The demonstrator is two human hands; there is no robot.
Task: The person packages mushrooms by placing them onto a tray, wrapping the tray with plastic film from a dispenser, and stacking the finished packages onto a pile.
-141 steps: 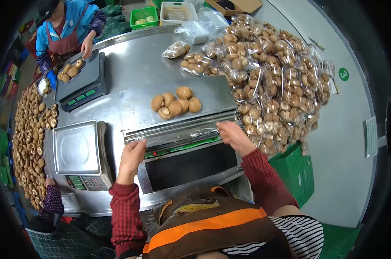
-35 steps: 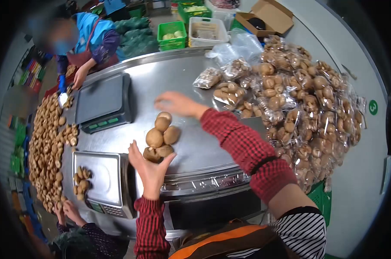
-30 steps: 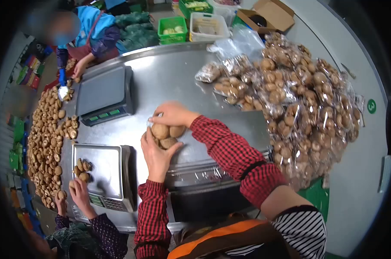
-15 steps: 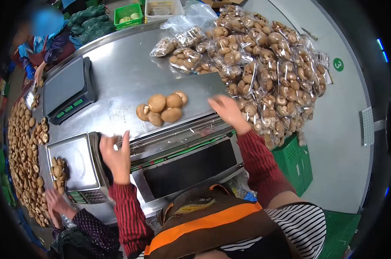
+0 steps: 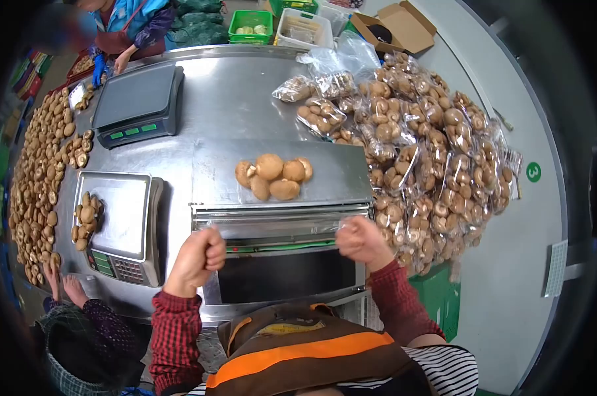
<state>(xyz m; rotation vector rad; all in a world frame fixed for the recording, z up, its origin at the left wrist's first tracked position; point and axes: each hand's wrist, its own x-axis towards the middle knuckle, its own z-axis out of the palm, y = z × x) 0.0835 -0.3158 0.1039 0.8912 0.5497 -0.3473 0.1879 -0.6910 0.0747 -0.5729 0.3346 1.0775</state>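
Observation:
Clear plastic film spans the front of the wrapping machine, faint and shiny between my two fists. My left hand is closed at the film's left end. At its right end, beside the bagged mushrooms, my right hand is closed too. The film's edges inside both fists are hard to see. Beyond the film, a small cluster of brown mushrooms rests on the machine's flat metal plate, touched by neither hand.
Bagged mushrooms are heaped at right. Loose mushrooms cover the table's left side. A scale holding mushrooms stands left of the machine, with another scale behind. A co-worker's hands are at lower left; another person stands at far left.
Both hands were open and have closed into fists at the machine's front edge, with film now between them. The camera view has turned and shifted.

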